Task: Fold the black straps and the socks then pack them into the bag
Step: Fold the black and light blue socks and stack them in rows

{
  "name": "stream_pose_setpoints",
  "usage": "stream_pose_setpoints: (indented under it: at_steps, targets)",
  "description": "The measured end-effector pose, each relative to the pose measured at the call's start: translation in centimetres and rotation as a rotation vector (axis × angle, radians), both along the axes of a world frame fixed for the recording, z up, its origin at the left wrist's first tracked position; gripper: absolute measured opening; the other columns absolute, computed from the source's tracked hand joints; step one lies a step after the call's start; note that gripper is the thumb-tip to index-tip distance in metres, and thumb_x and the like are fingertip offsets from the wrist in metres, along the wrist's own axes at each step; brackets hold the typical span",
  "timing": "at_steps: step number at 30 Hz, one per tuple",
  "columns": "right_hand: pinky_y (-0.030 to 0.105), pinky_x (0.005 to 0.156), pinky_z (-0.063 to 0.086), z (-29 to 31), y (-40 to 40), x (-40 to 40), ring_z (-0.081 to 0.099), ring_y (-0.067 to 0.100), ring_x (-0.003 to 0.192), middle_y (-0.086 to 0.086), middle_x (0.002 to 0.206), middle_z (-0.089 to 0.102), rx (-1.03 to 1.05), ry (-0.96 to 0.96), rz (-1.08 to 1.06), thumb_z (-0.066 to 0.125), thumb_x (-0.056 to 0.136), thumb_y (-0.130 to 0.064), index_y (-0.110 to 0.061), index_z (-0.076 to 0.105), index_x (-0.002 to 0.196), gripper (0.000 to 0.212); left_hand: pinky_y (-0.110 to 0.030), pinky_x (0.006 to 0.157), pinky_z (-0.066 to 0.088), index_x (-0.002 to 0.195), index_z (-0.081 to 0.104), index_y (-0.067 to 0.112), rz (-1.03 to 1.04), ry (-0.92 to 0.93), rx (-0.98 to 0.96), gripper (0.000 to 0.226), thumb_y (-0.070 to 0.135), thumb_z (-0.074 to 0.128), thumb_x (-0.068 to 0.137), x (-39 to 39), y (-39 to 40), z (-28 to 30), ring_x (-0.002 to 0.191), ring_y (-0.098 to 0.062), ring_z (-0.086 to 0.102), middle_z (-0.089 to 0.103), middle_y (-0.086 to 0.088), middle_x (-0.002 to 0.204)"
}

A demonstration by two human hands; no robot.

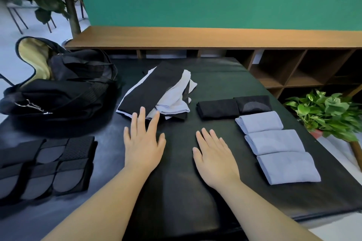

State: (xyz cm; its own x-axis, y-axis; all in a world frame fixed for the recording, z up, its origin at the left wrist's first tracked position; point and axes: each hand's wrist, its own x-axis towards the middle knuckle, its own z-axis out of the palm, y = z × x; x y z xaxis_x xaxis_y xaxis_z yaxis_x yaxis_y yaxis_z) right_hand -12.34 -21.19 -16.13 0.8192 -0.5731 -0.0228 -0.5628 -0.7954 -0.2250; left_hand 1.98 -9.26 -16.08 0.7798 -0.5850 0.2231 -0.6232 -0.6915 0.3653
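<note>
My left hand (pixel 144 143) lies flat on the black table, fingers straight, its fingertips at the near edge of a loose pile of black and pale blue socks (pixel 158 94). To the right my right hand (pixel 214 154) rests flat and holds nothing. Three folded pale blue socks (pixel 274 143) lie in a row on the right, with folded black socks (pixel 233 106) behind them. Folded black straps (pixel 47 164) sit at the near left. The open black bag (pixel 58 84) with a yellow lining stands at the far left.
The black padded table (pixel 176 191) ends close to me and on the right. A wooden shelf unit (pixel 284 68) runs behind it under a green wall. A potted plant (pixel 329 113) stands by the right edge, and a tree trunk (pixel 73 11) behind the bag.
</note>
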Motion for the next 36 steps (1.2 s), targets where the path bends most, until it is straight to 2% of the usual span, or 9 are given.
stream_pose_setpoints:
  at_steps: [8, 15, 17, 20, 24, 27, 30, 33, 36]
  targets:
    - [0.028, 0.117, -0.004, 0.1, 0.0, 0.1, -0.009, 0.010, 0.146, -0.010, 0.159, -0.003, 0.002, -0.012, -0.008, 0.014, 0.103, -0.036, -0.024, 0.005, 0.153, 0.052, -0.052, 0.114, 0.003, 0.149, 0.013, 0.030, 0.014, 0.076, 0.217, 0.055, 0.045, 0.029, 0.098, 2.7, 0.0, 0.4, 0.145, -0.016, -0.013, -0.011, 0.004, 0.158]
    - [0.028, 0.117, -0.003, 0.1, 0.0, 0.0, -0.007, 0.010, 0.146, -0.010, 0.160, 0.000, -0.003, -0.026, -0.005, 0.015, 0.103, -0.035, -0.025, 0.008, 0.152, 0.051, -0.049, 0.114, 0.006, 0.149, 0.016, 0.020, -0.051, -0.053, 0.139, 0.058, 0.041, 0.035, 0.098, 2.1, 0.9, 1.1, 0.145, -0.013, -0.007, -0.002, 0.005, 0.159]
    - [0.028, 0.118, -0.002, 0.2, 0.0, 0.0, -0.006, 0.010, 0.146, -0.010, 0.160, 0.002, -0.002, -0.036, 0.001, 0.015, 0.103, -0.034, -0.026, 0.010, 0.152, 0.051, -0.052, 0.113, 0.014, 0.148, 0.025, 0.017, -0.104, -0.142, 0.091, 0.059, 0.036, 0.046, 0.096, 1.8, 1.5, 0.9, 0.146, -0.015, 0.006, 0.012, 0.002, 0.158]
    - [0.027, 0.118, 0.000, 0.1, 0.0, -0.1, -0.002, 0.008, 0.146, -0.013, 0.159, 0.007, 0.008, -0.067, 0.015, 0.018, 0.102, -0.032, -0.027, 0.016, 0.152, 0.049, -0.057, 0.100, 0.034, 0.133, 0.048, 0.013, -0.190, -0.303, -0.005, 0.053, 0.027, 0.061, 0.084, 1.2, 2.8, 0.6, 0.136, -0.020, 0.034, 0.047, -0.005, 0.142]
    - [0.021, 0.116, 0.005, 0.1, 0.2, -0.5, 0.008, 0.003, 0.145, -0.017, 0.155, 0.020, 0.032, -0.138, 0.060, 0.026, 0.102, -0.030, -0.029, 0.026, 0.149, 0.047, -0.048, 0.103, 0.032, 0.117, 0.060, 0.017, -0.284, -0.394, -0.049, 0.042, 0.029, 0.038, 0.083, 0.0, 5.1, -0.1, 0.128, -0.015, 0.039, 0.059, 0.002, 0.124]
    - [0.019, 0.115, 0.005, -0.1, 0.3, -0.8, 0.009, 0.001, 0.144, -0.019, 0.153, 0.023, 0.080, -0.165, 0.094, 0.032, 0.101, -0.032, -0.029, 0.026, 0.148, 0.047, -0.040, 0.101, 0.030, 0.111, 0.053, 0.023, -0.384, -0.472, -0.132, 0.030, 0.013, 0.052, 0.082, -0.9, 6.8, -1.2, 0.122, -0.013, 0.044, 0.058, 0.006, 0.112]
    - [0.019, 0.115, 0.004, -0.4, 0.5, -1.0, 0.009, 0.001, 0.144, -0.018, 0.154, 0.023, 0.079, -0.162, 0.119, 0.031, 0.102, -0.034, -0.029, 0.027, 0.147, 0.046, -0.031, 0.095, 0.035, 0.108, 0.050, 0.023, -0.443, -0.382, -0.215, 0.061, -0.009, 0.075, 0.063, -2.2, 7.9, -1.2, 0.104, -0.012, 0.048, 0.048, 0.007, 0.107]
    - [0.017, 0.113, 0.003, -0.6, 1.3, -1.8, 0.008, 0.001, 0.144, -0.019, 0.154, 0.022, 0.071, -0.159, 0.138, 0.032, 0.102, -0.035, -0.029, 0.026, 0.148, 0.047, -0.024, 0.082, 0.036, 0.105, 0.050, 0.023, -0.478, -0.310, -0.233, 0.067, -0.016, 0.072, 0.054, -3.3, 8.5, -1.0, 0.086, -0.010, 0.045, 0.045, 0.007, 0.103]
    - [0.014, 0.112, 0.001, -0.2, 2.7, -3.0, 0.006, -0.003, 0.143, -0.021, 0.153, 0.020, 0.084, -0.172, 0.167, 0.034, 0.101, -0.037, -0.031, 0.021, 0.149, 0.050, -0.022, 0.080, 0.037, 0.112, 0.050, 0.025, -0.525, -0.294, -0.209, 0.052, -0.003, 0.054, 0.069, -4.2, 8.7, -0.9, 0.088, -0.008, 0.047, 0.045, 0.010, 0.106]
